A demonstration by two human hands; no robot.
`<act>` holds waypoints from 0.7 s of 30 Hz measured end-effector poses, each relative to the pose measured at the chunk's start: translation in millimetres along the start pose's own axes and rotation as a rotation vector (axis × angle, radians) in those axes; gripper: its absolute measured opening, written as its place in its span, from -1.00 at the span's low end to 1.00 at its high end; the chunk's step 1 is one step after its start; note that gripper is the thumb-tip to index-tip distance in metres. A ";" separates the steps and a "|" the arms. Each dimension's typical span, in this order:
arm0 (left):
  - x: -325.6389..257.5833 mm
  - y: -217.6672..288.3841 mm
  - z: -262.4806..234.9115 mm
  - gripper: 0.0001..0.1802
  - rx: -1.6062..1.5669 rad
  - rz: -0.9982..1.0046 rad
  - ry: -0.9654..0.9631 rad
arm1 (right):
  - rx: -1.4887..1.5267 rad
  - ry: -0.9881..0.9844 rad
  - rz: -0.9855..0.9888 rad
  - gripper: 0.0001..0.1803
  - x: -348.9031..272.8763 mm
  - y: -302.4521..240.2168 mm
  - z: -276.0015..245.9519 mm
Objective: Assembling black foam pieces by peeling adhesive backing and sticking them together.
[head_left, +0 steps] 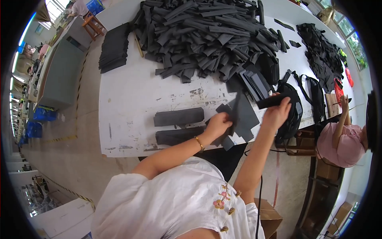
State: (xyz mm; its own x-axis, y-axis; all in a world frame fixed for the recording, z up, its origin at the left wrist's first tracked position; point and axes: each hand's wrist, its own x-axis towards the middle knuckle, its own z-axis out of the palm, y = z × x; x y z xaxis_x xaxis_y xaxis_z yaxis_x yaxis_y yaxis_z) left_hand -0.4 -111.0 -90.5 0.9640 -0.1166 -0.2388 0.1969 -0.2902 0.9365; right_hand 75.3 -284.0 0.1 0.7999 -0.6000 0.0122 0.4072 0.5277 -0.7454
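Well, strip (265,102) near bag (294,115), contents unclear.

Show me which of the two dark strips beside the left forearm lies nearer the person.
The lower strip, partly covered by the left forearm; the other strip lies beyond it, uncovered.

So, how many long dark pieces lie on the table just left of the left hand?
2 visible: the farther piece and the nearer piece, partly hidden by the left forearm. Others may lie hidden beneath.

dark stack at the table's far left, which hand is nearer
Left. The left hand is below and to the right of the dark stack in view; the right hand is farther right.
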 end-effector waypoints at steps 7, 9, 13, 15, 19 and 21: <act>16.9 42.8 -37.0 -0.81 -0.517 0.036 -0.065 | -0.594 -0.230 0.104 -0.66 -50.0 -11.4 -34.7; 14.1 51.4 -54.6 -0.79 -0.584 0.049 -0.043 | -0.881 -0.417 0.134 -0.62 -79.8 -20.3 -37.3; 13.9 55.4 -76.5 -0.77 -0.855 -0.108 -0.048 | -1.012 -0.681 -0.096 -0.69 -109.8 -29.5 -44.8; 12.8 56.7 -84.9 -0.77 -0.935 -0.128 -0.002 | -1.082 -0.772 -0.225 -0.64 -115.7 -34.0 -37.0; 10.4 57.8 -95.8 -0.78 -0.913 -0.071 0.062 | -1.099 -0.693 -0.211 -0.37 -131.3 -34.7 -11.2; 7.4 61.6 -97.1 -0.78 -0.904 -0.064 0.054 | -1.119 -0.739 -0.350 -0.49 -132.0 -31.9 -5.2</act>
State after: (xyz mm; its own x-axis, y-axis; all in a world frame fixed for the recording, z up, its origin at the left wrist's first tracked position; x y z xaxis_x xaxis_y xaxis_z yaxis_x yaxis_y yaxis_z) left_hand 36.1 -37.5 -9.7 0.9491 -0.0747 -0.3061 0.2934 0.5638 0.7721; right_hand -45.6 -224.8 18.8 0.9189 0.0399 0.3924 0.3477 -0.5516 -0.7582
